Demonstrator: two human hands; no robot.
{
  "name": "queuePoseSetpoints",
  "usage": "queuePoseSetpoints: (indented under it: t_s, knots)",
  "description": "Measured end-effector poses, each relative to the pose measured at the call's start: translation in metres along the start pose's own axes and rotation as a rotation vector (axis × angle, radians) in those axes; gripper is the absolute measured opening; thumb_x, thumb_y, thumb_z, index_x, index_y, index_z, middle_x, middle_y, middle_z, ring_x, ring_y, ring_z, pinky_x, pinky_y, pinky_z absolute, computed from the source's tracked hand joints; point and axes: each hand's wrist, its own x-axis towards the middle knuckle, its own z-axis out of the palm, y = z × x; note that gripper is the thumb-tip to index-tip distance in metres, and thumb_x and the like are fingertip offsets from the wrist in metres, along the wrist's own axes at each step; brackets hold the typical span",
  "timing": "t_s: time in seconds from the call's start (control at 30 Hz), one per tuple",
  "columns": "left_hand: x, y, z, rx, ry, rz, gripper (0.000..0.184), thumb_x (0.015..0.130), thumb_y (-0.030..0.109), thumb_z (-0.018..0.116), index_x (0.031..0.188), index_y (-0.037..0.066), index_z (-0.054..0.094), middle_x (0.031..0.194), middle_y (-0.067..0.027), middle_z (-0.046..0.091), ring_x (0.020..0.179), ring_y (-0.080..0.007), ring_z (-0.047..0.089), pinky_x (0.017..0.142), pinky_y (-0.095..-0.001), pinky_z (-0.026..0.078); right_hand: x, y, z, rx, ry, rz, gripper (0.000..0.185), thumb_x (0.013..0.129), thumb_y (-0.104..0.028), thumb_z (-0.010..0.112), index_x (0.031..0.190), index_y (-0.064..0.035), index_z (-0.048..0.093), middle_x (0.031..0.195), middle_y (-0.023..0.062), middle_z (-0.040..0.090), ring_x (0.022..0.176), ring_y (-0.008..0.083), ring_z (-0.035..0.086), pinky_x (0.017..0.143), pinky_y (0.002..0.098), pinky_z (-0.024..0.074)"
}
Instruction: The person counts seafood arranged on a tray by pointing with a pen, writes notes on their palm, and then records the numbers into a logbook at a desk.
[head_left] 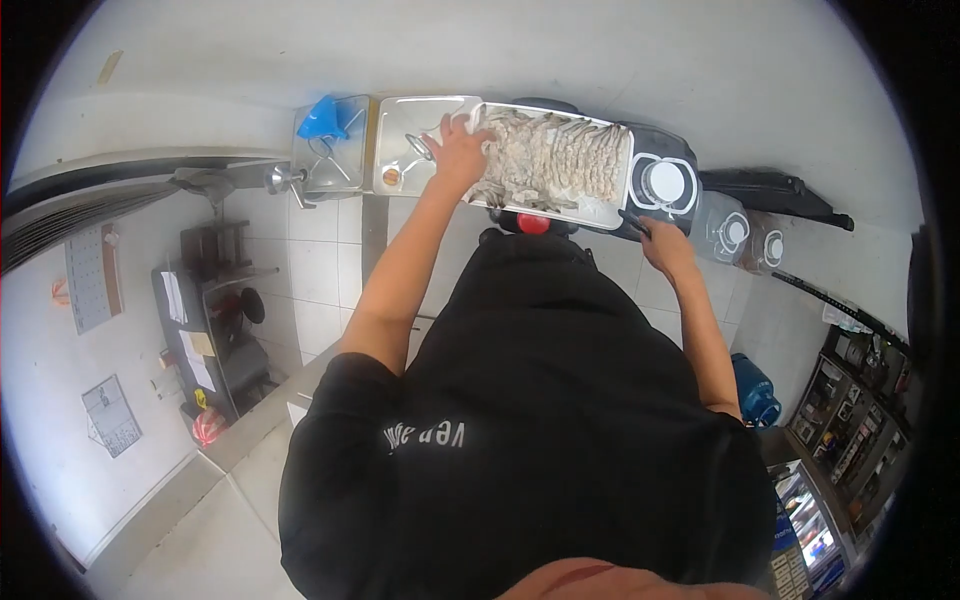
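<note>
A long white tray holds rows of pale, lumpy pieces with darker ends, like coated shrimp. Over the tray's left end, my left hand has its fingers spread and touches or nearly touches the nearest pieces. My right hand is closed around a dark, narrow handle at the tray's front right corner; I cannot make out the kind of tool. To the left lies a metal sink basin with a small round tan object near its front edge.
A blue funnel sits on the second basin at the far left, near a metal faucet. Right of the tray stand large clear jugs with white lids. Something red shows under the tray's front edge.
</note>
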Motion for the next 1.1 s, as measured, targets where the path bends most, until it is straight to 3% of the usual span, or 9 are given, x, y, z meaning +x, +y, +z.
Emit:
queuePoseSetpoints:
  t_s: [0.07, 0.17, 0.3, 0.9, 1.1]
  knots:
    - [-0.016, -0.013, 0.006, -0.024, -0.008, -0.045, 0.041, 0.075, 0.002, 0.055, 0.098, 0.032, 0.072, 0.137, -0.0104, 0.040, 0.139, -0.0391, 0.021, 0.101, -0.0783, 0.010, 0.003, -0.001, 0.005, -0.009, -0.009, -0.023, 0.030, 0.087, -0.022, 0.058, 0.115, -0.0120, 0.064, 0.094, 0.0182, 0.068, 0.089, 0.0379, 0.065, 0.078, 0.0486, 0.0513]
    - [-0.040, -0.017, 0.005, -0.043, -0.038, -0.135, 0.031, 0.073, 0.007, 0.060, 0.092, 0.028, 0.074, 0.132, -0.0112, 0.044, 0.138, -0.0398, 0.022, 0.101, -0.0783, 0.010, 0.004, -0.008, 0.006, -0.021, -0.033, -0.044, 0.031, 0.086, -0.021, 0.058, 0.116, -0.0123, 0.064, 0.095, 0.0183, 0.068, 0.089, 0.0376, 0.065, 0.079, 0.0486, 0.0513]
    - [-0.059, -0.020, 0.011, -0.050, -0.044, -0.166, 0.031, 0.073, 0.008, 0.061, 0.093, 0.028, 0.074, 0.131, -0.0113, 0.045, 0.138, -0.0393, 0.023, 0.101, -0.0785, 0.009, 0.009, -0.018, -0.002, -0.024, -0.136, -0.009, 0.034, 0.087, -0.022, 0.058, 0.121, -0.0147, 0.063, 0.100, 0.0195, 0.067, 0.095, 0.0379, 0.063, 0.083, 0.0479, 0.0502]
    - [-0.081, -0.024, 0.018, -0.027, -0.108, -0.190, 0.034, 0.079, 0.007, 0.056, 0.096, 0.030, 0.075, 0.134, -0.0110, 0.043, 0.138, -0.0373, 0.023, 0.103, -0.0770, 0.008, 0.011, -0.028, -0.002, -0.010, -0.104, -0.058, 0.033, 0.086, -0.020, 0.054, 0.116, -0.0126, 0.065, 0.104, 0.0165, 0.067, 0.097, 0.0360, 0.063, 0.084, 0.0478, 0.0501]
    - [-0.086, -0.023, 0.024, -0.030, -0.131, -0.100, 0.039, 0.078, 0.005, 0.054, 0.099, 0.032, 0.075, 0.135, -0.0123, 0.042, 0.138, -0.0383, 0.024, 0.103, -0.0757, 0.010, 0.015, -0.021, 0.010, 0.008, -0.063, -0.100, 0.032, 0.086, -0.019, 0.053, 0.116, -0.0129, 0.065, 0.102, 0.0168, 0.067, 0.096, 0.0361, 0.063, 0.083, 0.0480, 0.0501]
